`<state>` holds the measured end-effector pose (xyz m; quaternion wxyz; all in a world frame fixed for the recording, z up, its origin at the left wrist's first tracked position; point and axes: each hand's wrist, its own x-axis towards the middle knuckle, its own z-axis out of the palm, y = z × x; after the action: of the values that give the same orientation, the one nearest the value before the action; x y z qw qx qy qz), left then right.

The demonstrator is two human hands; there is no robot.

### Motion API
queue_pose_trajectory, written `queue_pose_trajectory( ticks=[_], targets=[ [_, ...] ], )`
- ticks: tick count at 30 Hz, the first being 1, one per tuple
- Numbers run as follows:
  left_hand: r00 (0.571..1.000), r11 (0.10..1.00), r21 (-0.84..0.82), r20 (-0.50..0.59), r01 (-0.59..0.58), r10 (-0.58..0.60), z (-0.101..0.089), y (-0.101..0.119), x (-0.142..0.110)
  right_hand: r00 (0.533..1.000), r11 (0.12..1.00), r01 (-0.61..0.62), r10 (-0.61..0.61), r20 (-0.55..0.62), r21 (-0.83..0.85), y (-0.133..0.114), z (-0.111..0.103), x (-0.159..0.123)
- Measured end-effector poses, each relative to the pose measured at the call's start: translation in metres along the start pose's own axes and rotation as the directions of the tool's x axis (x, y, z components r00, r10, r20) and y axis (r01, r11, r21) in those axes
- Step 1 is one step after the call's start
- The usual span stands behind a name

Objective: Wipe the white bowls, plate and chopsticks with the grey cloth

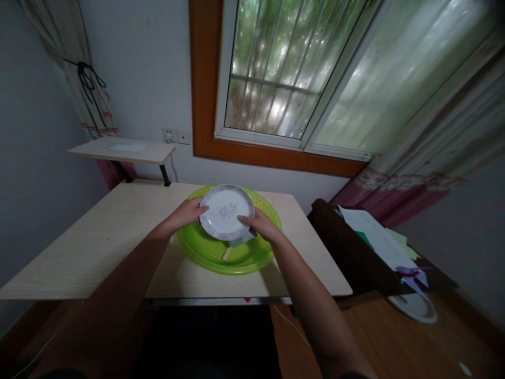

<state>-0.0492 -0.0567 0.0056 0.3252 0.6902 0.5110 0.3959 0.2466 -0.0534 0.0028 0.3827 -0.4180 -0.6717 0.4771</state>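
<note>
A white plate point(226, 211) with a patterned rim is held tilted above a bright green basin point(205, 251) on a light wooden table point(98, 237). My left hand point(188, 211) grips the plate's left edge, thumb on its face. At the lower right edge my right hand point(261, 225) is closed on the plate and also seems to hold a dark-handled utensil. A wooden-handled tool point(228, 252) lies in the basin under the plate.
A small raised shelf point(122, 150) stands at the table's back left. To the right, a dark wooden piece of furniture point(347, 252) carries papers point(374, 231). A white dish point(414, 306) lies on the floor. The window point(284, 79) is straight ahead.
</note>
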Motion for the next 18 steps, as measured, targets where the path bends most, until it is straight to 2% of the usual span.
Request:
queue_pose_trajectory(
  ticks=[3, 7, 10, 13, 18],
  targets=[
    [0.999, 1.0, -0.006, -0.037, -0.011, 0.011, -0.001, -0.002, 0.001, 0.999, 1.0, -0.01, 0.011, 0.046, -0.023, -0.008, 0.002, -0.002],
    [0.997, 0.994, -0.082, -0.034, 0.065, -0.068, -0.001, -0.008, 0.002, 0.997, 1.0, -0.016, 0.015, 0.081, 0.009, -0.013, 0.004, -0.001],
    [0.996, 0.989, -0.126, -0.041, 0.073, -0.079, -0.003, -0.011, 0.003, 0.995, 0.998, -0.008, 0.001, 0.103, 0.062, -0.01, 0.003, 0.0],
    [0.994, 0.988, -0.146, -0.085, 0.05, -0.063, -0.004, -0.012, 0.003, 0.997, 0.993, -0.003, -0.005, 0.074, 0.118, -0.005, 0.0, 0.002],
    [0.978, 0.971, -0.237, -0.19, 0.038, -0.084, -0.004, -0.009, 0.001, 0.996, 0.972, -0.088, 0.09, 0.002, 0.219, -0.003, -0.002, 0.004]
  ],
)
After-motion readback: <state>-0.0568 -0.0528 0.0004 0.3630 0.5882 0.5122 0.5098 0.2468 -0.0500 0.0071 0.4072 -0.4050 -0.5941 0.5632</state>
